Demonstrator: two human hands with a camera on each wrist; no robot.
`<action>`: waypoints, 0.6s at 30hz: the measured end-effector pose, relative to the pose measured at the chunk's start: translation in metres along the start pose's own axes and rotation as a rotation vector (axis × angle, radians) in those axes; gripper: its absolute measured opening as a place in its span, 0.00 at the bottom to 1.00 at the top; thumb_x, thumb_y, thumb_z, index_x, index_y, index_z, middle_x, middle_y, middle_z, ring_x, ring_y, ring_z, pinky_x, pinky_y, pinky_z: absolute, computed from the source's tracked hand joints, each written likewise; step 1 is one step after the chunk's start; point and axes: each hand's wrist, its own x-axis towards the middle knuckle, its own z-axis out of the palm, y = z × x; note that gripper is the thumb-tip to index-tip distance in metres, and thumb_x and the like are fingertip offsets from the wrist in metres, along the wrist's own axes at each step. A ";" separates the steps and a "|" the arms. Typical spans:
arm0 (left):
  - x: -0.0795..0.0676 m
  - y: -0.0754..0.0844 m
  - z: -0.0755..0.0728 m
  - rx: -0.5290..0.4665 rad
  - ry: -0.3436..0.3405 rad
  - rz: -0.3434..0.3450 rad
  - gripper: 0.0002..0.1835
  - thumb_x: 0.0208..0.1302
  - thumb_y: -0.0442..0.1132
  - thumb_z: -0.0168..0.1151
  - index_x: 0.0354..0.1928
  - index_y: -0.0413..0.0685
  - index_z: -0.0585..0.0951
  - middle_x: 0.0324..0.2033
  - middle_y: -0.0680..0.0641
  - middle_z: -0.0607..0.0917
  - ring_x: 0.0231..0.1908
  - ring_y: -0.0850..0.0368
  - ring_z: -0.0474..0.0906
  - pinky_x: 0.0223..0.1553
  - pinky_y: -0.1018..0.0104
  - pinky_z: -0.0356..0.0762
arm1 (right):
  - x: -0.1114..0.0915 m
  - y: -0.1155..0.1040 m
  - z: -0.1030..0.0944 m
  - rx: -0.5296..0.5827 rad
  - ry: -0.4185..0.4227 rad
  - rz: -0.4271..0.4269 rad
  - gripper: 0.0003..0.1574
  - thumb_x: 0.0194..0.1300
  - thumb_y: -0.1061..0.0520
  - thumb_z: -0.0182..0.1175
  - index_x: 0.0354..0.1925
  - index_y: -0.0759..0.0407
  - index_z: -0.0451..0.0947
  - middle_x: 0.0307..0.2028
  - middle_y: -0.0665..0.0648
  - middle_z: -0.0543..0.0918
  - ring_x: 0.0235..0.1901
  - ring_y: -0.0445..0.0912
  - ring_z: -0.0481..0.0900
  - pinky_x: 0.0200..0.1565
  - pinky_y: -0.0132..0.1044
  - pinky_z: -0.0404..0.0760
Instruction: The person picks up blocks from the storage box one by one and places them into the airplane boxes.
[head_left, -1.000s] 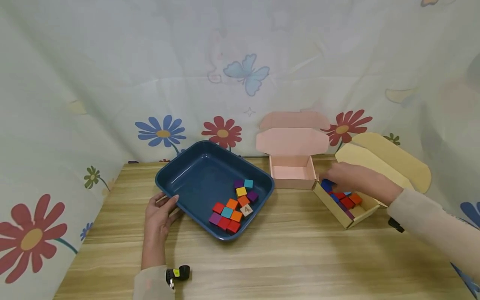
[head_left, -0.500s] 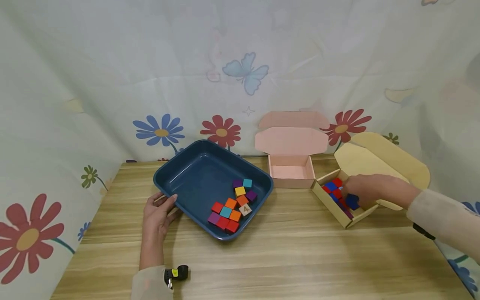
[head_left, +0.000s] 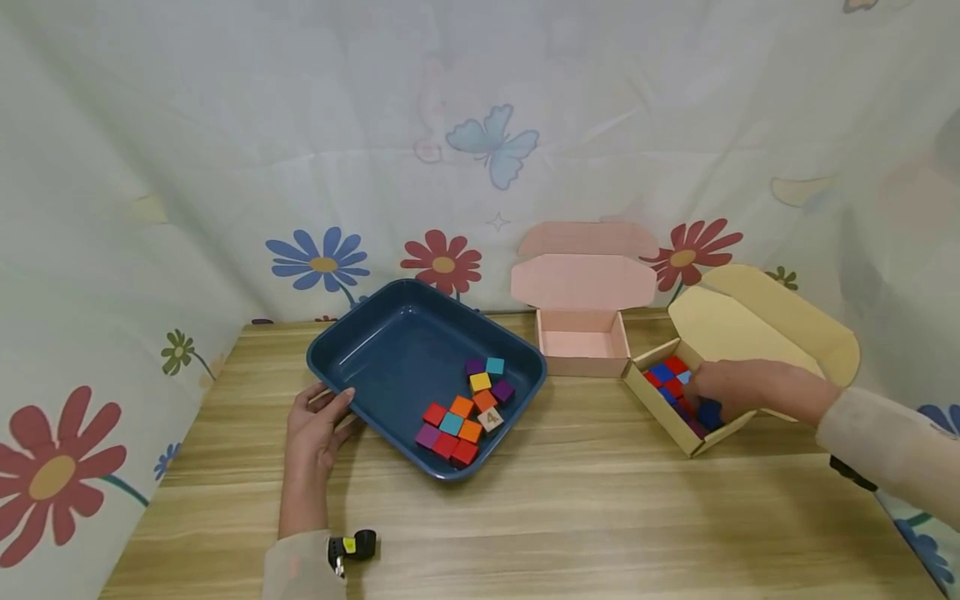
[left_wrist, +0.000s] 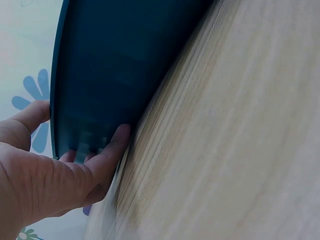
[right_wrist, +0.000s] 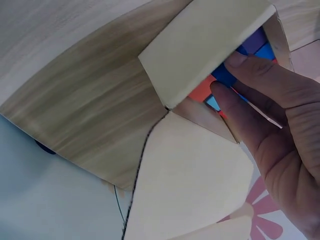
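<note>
My left hand [head_left: 313,433] grips the left edge of a dark blue tray [head_left: 382,346], its thumb at the rim. In the left wrist view, the fingers lie against the tray's outer side. Several coloured cubes [head_left: 452,425] sit in the tray's near right part, among them a plain wooden cube [head_left: 491,419] marked 4. At the right, my right hand [head_left: 738,385] is in an open yellow cardboard box [head_left: 660,410]. It pinches a dark blue cube [right_wrist: 224,75] between thumb and finger, above red, blue, purple and light blue cubes. The hand hides part of the box's contents.
An open pink cardboard box [head_left: 585,367] stands at the back between tray and yellow box. The yellow box's lid [head_left: 750,329] leans back behind the right hand. A printed curtain [head_left: 495,83] hangs behind the wooden table [head_left: 540,525].
My right hand has moved right and nearer within the yellow box, then slightly lowered with the dark blue cube. The left hand and tray have stayed in place.
</note>
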 end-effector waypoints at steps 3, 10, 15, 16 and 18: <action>0.000 0.000 0.000 -0.004 0.002 0.003 0.44 0.67 0.34 0.69 0.78 0.50 0.54 0.55 0.48 0.68 0.49 0.57 0.79 0.51 0.57 0.83 | 0.002 0.002 0.004 0.005 0.012 -0.007 0.16 0.52 0.64 0.78 0.38 0.55 0.82 0.32 0.46 0.81 0.30 0.40 0.74 0.38 0.38 0.84; 0.000 0.001 -0.001 -0.004 -0.003 -0.009 0.45 0.66 0.35 0.69 0.78 0.50 0.53 0.56 0.49 0.68 0.50 0.58 0.78 0.52 0.57 0.83 | 0.009 0.005 0.013 0.010 0.075 -0.025 0.18 0.51 0.65 0.78 0.34 0.55 0.79 0.30 0.48 0.77 0.31 0.41 0.72 0.35 0.37 0.81; -0.001 0.003 -0.001 -0.003 -0.005 -0.016 0.44 0.67 0.35 0.69 0.77 0.50 0.53 0.55 0.49 0.68 0.50 0.58 0.78 0.52 0.57 0.83 | 0.011 0.008 0.020 0.005 0.138 -0.039 0.21 0.49 0.68 0.78 0.31 0.53 0.75 0.29 0.49 0.73 0.29 0.41 0.70 0.30 0.35 0.77; -0.001 0.003 -0.001 -0.003 -0.004 -0.014 0.44 0.67 0.35 0.69 0.77 0.50 0.53 0.55 0.49 0.68 0.50 0.58 0.78 0.52 0.57 0.83 | 0.011 0.008 0.020 0.005 0.141 -0.037 0.21 0.50 0.68 0.77 0.31 0.53 0.75 0.29 0.49 0.73 0.29 0.41 0.69 0.29 0.35 0.76; -0.001 0.002 -0.001 -0.006 -0.004 -0.016 0.45 0.66 0.34 0.69 0.78 0.49 0.53 0.55 0.49 0.68 0.50 0.58 0.79 0.52 0.57 0.83 | 0.010 0.007 0.017 -0.005 0.154 -0.030 0.19 0.52 0.68 0.76 0.31 0.52 0.76 0.29 0.48 0.73 0.28 0.41 0.69 0.29 0.35 0.76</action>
